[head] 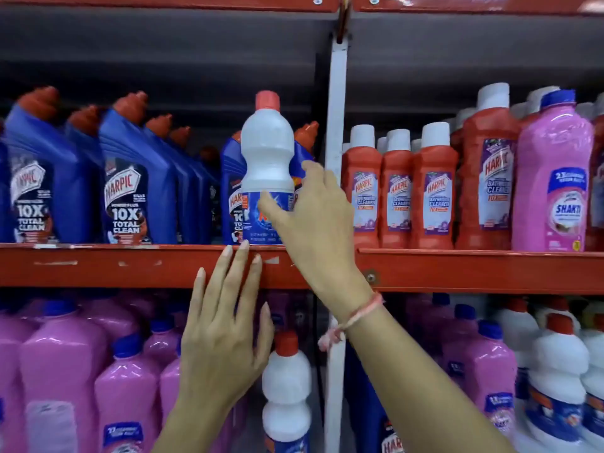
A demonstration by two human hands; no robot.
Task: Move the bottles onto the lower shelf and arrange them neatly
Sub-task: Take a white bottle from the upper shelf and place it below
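A white bottle with a red cap and a blue label stands at the front edge of the upper shelf, in front of blue Harpic bottles. My right hand holds its lower part, thumb across the label and fingers around its right side. My left hand is below it, open, its spread fingertips against the orange shelf beam, holding nothing. On the lower shelf a matching white bottle stands just right of my left hand.
Blue Harpic bottles fill the upper shelf on the left, with red Harpic bottles and a pink bottle on the right. A white upright post divides the bays. Pink bottles and more white bottles crowd the lower shelf.
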